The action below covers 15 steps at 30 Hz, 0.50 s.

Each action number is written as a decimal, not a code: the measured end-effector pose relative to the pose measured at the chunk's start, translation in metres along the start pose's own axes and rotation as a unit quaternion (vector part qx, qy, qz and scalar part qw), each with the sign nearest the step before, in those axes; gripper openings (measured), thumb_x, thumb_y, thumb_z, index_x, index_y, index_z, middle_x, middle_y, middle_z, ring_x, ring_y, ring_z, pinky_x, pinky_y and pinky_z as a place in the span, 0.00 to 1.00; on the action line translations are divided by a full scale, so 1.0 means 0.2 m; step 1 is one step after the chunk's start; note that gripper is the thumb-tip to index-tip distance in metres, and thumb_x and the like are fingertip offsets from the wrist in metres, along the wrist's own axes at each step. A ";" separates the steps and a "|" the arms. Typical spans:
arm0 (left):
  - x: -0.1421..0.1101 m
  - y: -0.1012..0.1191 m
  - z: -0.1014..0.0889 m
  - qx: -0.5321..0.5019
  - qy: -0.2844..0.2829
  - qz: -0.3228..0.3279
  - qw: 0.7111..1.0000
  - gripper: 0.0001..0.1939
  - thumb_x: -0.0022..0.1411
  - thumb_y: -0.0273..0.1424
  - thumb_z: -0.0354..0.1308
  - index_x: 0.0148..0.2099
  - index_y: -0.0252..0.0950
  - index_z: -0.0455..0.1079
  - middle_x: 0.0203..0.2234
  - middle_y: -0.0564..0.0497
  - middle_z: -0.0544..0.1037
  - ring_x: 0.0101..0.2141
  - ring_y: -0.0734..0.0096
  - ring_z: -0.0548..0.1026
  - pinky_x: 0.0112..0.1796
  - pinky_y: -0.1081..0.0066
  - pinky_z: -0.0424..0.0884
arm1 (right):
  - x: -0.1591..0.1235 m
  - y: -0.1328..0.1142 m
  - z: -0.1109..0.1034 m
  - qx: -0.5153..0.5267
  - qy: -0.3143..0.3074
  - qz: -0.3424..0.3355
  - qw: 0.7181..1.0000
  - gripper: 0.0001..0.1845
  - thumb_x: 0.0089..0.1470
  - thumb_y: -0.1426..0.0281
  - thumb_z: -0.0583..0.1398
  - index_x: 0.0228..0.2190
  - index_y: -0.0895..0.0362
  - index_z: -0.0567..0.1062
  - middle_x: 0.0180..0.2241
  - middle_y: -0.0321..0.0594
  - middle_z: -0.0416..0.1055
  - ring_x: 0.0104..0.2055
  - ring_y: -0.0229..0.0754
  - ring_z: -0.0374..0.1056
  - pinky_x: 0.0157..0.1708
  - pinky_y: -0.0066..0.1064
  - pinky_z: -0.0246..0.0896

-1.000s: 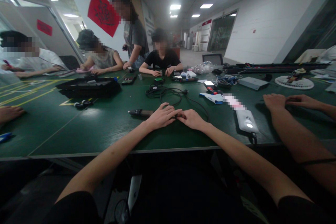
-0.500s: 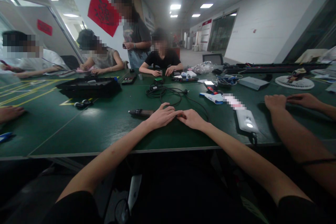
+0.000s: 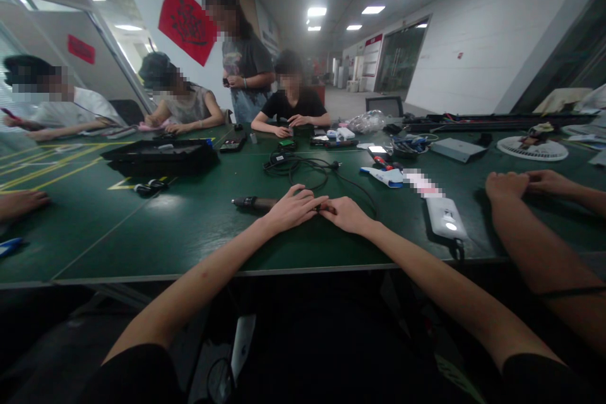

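Observation:
An electric screwdriver [image 3: 254, 203] lies on the green table with its tip pointing left. My left hand [image 3: 294, 208] rests over the handle's right part, fingers stretched out to the right, hiding much of it. Touching those fingertips from the other side is my right hand [image 3: 348, 213], its fingers bent inward. Between the fingertips shows something small and dark, too little to name. Just behind both hands a black cable [image 3: 303, 167] with a plug lies in loose loops.
Right of my hands are a blue-and-white packet [image 3: 384, 177] and a white device [image 3: 445, 218] with a lit spot. A black tray [image 3: 161, 154] stands left. Co-workers sit around the table; one's hands [image 3: 509, 186] are close on my right. A white round grille [image 3: 533, 148] lies farther back.
My fingertips have shifted slightly, and more of the dark thing shows between them. The co-worker's hands on my right moved a little rightward. A person opposite shifted a hand.

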<state>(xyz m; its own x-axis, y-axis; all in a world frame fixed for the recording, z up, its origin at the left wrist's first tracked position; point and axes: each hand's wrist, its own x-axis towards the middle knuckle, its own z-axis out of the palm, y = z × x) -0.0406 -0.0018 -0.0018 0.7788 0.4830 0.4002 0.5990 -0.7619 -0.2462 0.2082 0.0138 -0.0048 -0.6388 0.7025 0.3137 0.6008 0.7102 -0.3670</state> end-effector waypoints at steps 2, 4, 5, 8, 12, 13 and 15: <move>0.00 0.00 -0.01 -0.008 -0.001 0.008 1.000 0.30 0.76 0.32 0.50 0.76 0.40 0.51 0.57 0.43 0.76 0.61 0.59 0.68 0.67 0.51 0.51 | 0.00 0.00 0.00 -0.004 0.005 -0.003 1.000 0.09 0.67 0.65 0.62 0.40 0.56 0.82 0.34 0.40 0.80 0.33 0.40 0.72 0.35 0.29 0.57; 0.00 0.00 -0.01 -0.014 -0.004 0.018 1.000 0.29 0.76 0.29 0.48 0.75 0.40 0.52 0.56 0.44 0.77 0.61 0.61 0.69 0.67 0.52 0.51 | 0.00 0.01 0.00 -0.008 0.009 -0.006 1.000 0.10 0.67 0.64 0.62 0.39 0.57 0.82 0.33 0.41 0.80 0.32 0.39 0.71 0.34 0.29 0.56; 0.00 0.00 -0.01 -0.013 -0.004 0.019 1.000 0.29 0.76 0.29 0.47 0.75 0.40 0.52 0.55 0.44 0.77 0.60 0.61 0.69 0.67 0.52 0.51 | 0.00 0.01 0.00 -0.008 0.008 -0.007 1.000 0.10 0.67 0.64 0.62 0.40 0.57 0.82 0.33 0.41 0.80 0.32 0.39 0.71 0.34 0.29 0.56; 0.01 0.00 -0.01 -0.002 0.000 0.006 1.000 0.29 0.77 0.32 0.48 0.75 0.39 0.52 0.53 0.44 0.78 0.59 0.59 0.70 0.66 0.52 0.52 | 0.00 0.01 0.00 -0.005 0.000 -0.007 1.000 0.10 0.67 0.65 0.63 0.42 0.56 0.82 0.33 0.40 0.80 0.32 0.39 0.72 0.35 0.28 0.56; 0.00 0.00 -0.01 -0.006 -0.005 0.018 1.000 0.29 0.76 0.33 0.50 0.75 0.40 0.52 0.56 0.44 0.77 0.60 0.59 0.68 0.67 0.52 0.52 | 0.00 0.00 0.00 -0.015 0.004 0.001 1.000 0.10 0.67 0.64 0.63 0.39 0.57 0.82 0.33 0.40 0.80 0.33 0.40 0.72 0.35 0.28 0.55; 0.00 0.00 -0.01 -0.010 -0.006 0.024 1.000 0.29 0.76 0.31 0.49 0.75 0.40 0.53 0.56 0.44 0.76 0.61 0.60 0.68 0.67 0.52 0.52 | 0.00 0.00 0.00 -0.018 0.005 0.003 1.000 0.11 0.67 0.64 0.62 0.38 0.57 0.82 0.33 0.41 0.80 0.33 0.40 0.71 0.34 0.28 0.55; 0.00 0.00 0.00 -0.014 -0.004 0.025 1.000 0.28 0.77 0.30 0.48 0.75 0.40 0.52 0.55 0.44 0.77 0.60 0.61 0.69 0.67 0.53 0.52 | 0.00 0.00 0.00 -0.019 0.007 0.002 1.000 0.11 0.67 0.63 0.62 0.39 0.57 0.82 0.33 0.41 0.79 0.32 0.40 0.71 0.34 0.29 0.54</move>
<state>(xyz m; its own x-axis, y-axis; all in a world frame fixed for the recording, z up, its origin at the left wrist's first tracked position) -0.0404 -0.0017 -0.0006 0.8087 0.4481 0.3811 0.5549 -0.7961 -0.2413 0.2077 0.0142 -0.0057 -0.6299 0.7059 0.3239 0.6210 0.7082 -0.3358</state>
